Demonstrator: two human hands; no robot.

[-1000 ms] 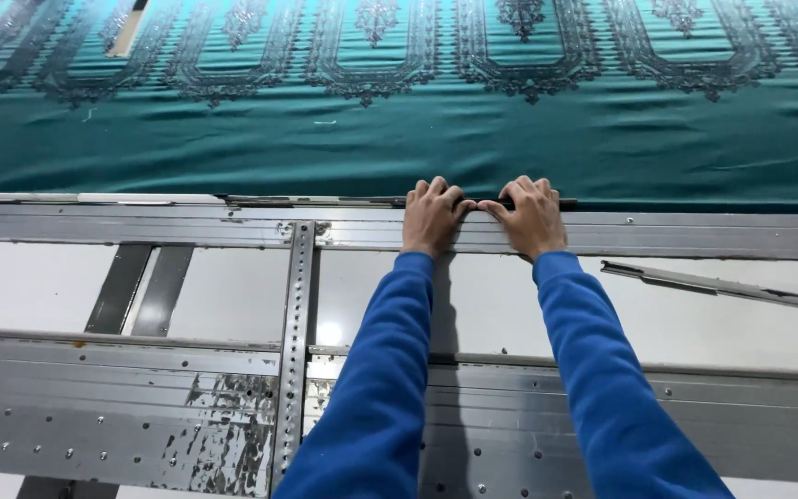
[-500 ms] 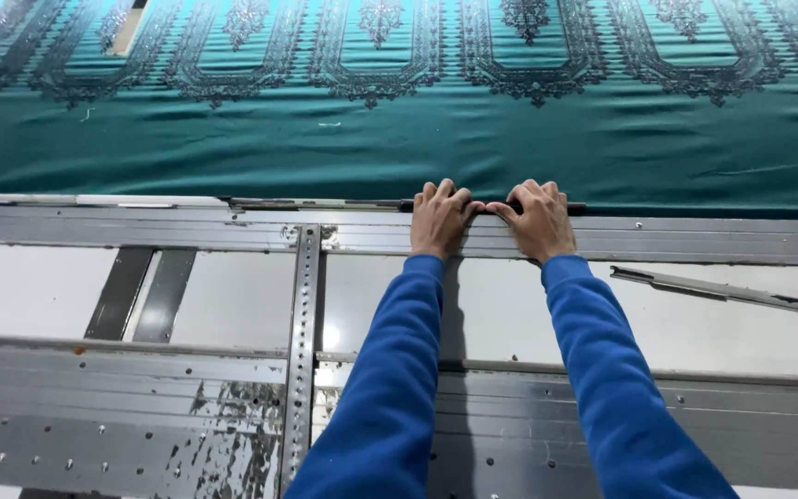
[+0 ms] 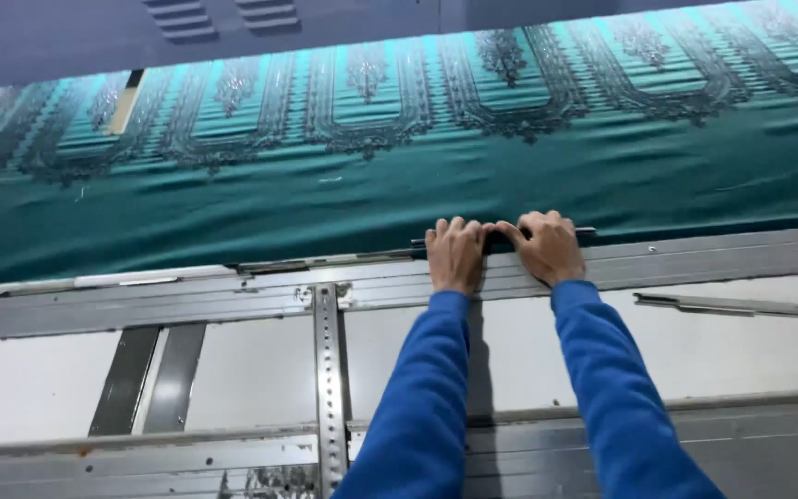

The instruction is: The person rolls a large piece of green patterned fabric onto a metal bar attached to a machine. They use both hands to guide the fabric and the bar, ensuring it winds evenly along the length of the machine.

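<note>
Two hands in blue sleeves press side by side on a thin dark strip (image 3: 510, 238) lying along the near hem of a teal fabric (image 3: 344, 208); the left hand (image 3: 455, 256) lies flat, fingers (image 3: 443, 229) curled down over the strip; the right hand (image 3: 550, 246) just beside it, thumb touching the left, fingers bent onto the same strip; neither hand is wrapped round anything. The fabric, embroidered with arched patterns, spreads across the far side; a grey metal rail (image 3: 233, 300) runs along its hem; a perforated bar (image 3: 328, 388) crosses white panels (image 3: 39, 383) nearer the camera.
</note>
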